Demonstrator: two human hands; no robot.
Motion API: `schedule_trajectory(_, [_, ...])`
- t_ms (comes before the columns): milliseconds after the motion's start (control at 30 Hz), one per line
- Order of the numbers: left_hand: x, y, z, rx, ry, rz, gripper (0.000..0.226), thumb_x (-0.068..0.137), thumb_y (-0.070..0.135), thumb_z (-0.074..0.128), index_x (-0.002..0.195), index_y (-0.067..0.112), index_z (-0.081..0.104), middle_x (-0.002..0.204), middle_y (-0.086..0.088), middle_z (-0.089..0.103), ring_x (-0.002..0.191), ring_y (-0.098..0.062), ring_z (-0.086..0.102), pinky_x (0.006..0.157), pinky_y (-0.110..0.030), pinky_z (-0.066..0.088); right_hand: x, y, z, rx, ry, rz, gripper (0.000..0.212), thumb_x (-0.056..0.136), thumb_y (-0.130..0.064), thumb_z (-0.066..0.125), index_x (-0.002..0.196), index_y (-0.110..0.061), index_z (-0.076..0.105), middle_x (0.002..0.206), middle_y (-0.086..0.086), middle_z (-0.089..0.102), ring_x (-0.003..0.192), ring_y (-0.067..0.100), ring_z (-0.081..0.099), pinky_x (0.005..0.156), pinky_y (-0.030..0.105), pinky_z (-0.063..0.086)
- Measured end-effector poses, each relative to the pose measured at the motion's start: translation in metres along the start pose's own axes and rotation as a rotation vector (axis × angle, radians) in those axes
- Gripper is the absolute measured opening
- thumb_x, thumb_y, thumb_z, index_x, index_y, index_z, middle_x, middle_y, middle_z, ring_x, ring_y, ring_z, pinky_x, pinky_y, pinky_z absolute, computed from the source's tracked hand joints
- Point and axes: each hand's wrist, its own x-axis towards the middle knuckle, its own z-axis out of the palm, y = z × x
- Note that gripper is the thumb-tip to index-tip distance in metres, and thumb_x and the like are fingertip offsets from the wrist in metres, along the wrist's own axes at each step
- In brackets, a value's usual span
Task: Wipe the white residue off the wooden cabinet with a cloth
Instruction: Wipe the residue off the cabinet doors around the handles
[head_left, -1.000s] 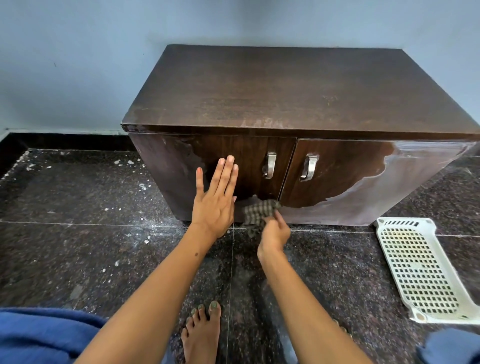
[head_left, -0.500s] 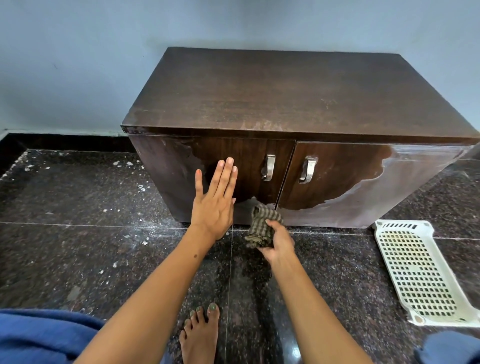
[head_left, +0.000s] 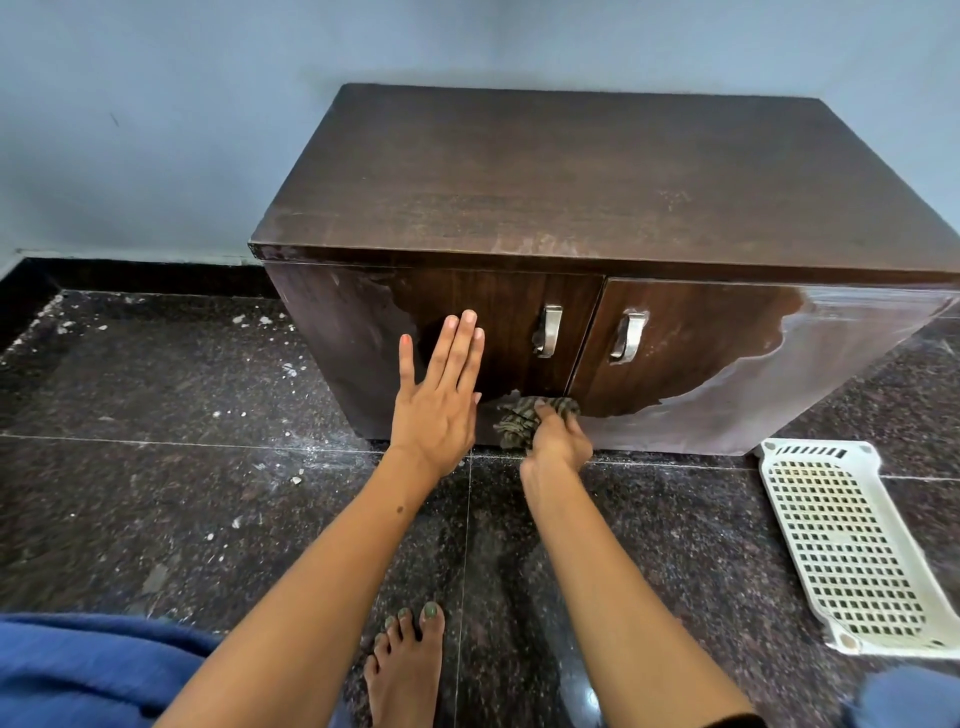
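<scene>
two hands (head_left: 436, 410) (head_left: 558, 441): left flat on cabinet (head_left: 597, 187) door, right grip bunching cloth (head_left: 519, 418); speckled dark floor (head_left: 156, 395), blue wall (head_left: 156, 104).

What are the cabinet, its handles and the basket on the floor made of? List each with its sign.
Cabinet: dark wood or wood-look laminate, going by the grain lines; glossy where wiped.
Handles: brushed metal, likely steel, by the silver sheen.
Basket: moulded white plastic, matte, with a regular grid of holes.
</scene>
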Motion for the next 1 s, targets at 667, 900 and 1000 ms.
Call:
schedule_trajectory(667, [-0.001, -0.002, -0.001, -0.011, -0.012, 0.002, 0.066, 0.093, 0.031, 0.034, 0.150, 0.007, 0.009, 0.157, -0.010, -0.002, 0.146, -0.023, 0.001, 0.112, -0.056, -0.006, 0.004, 0.000, 0.001, -0.054, -0.094, 0.117, 0.019, 0.083, 0.006, 0.061, 0.101, 0.000, 0.062, 0.111, 0.020, 0.063, 0.096, 0.032, 0.061, 0.090, 0.047, 0.050])
schedule_trajectory(900, [-0.001, -0.002, 0.001, -0.025, -0.001, 0.006, 0.066, 0.092, 0.030, 0.036, 0.149, 0.007, 0.012, 0.158, -0.010, 0.004, 0.146, -0.022, 0.005, 0.112, -0.056, -0.003, -0.006, 0.005, -0.006, -0.076, -0.214, 0.016, 0.045, 0.084, 0.009, 0.060, 0.127, -0.004, 0.055, 0.116, 0.003, 0.057, 0.107, 0.020, 0.055, 0.096, 0.037, 0.044])
schedule_trajectory(1000, [-0.001, -0.004, -0.001, -0.024, 0.007, 0.012, 0.065, 0.092, 0.029, 0.036, 0.150, 0.007, 0.014, 0.158, -0.010, 0.006, 0.146, -0.021, 0.005, 0.112, -0.056, -0.003, 0.002, 0.006, -0.005, -0.126, -0.177, 0.143, 0.021, 0.083, 0.007, 0.061, 0.102, -0.003, 0.061, 0.123, 0.016, 0.059, 0.112, 0.037, 0.057, 0.098, 0.052, 0.043])
